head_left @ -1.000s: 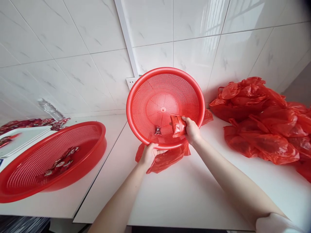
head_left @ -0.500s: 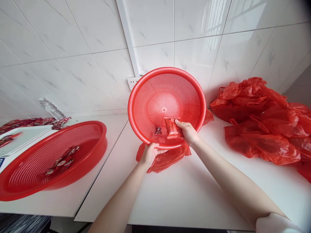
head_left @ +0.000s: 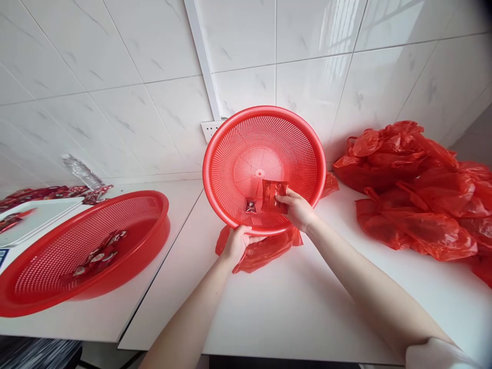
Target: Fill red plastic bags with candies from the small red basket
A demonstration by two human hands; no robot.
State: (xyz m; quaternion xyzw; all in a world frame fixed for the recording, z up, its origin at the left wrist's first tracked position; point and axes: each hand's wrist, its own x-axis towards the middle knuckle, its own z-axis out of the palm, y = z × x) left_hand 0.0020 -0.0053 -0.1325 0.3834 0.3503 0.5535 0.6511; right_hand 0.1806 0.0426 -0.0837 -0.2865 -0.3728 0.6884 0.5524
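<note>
Right hand (head_left: pixel 300 209) holds a squarish packet (head_left: pixel 271 193) (shiny, deep red).

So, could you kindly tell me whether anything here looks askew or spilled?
The middle red basket looks askew: it is tipped toward the camera, with the left hand holding its near edge and a red plastic bag showing below. Nothing looks spilled.

The light is bright and soft, with striped glare on the glossy wall tiles (head_left: pixel 334 31) at upper right. A faint shadow lies on the tabletop (head_left: pixel 303 307). The wide lens stretches the left basket (head_left: pixel 134 210); print on the red packet (head_left: pixel 269 197) is unreadable.
</note>
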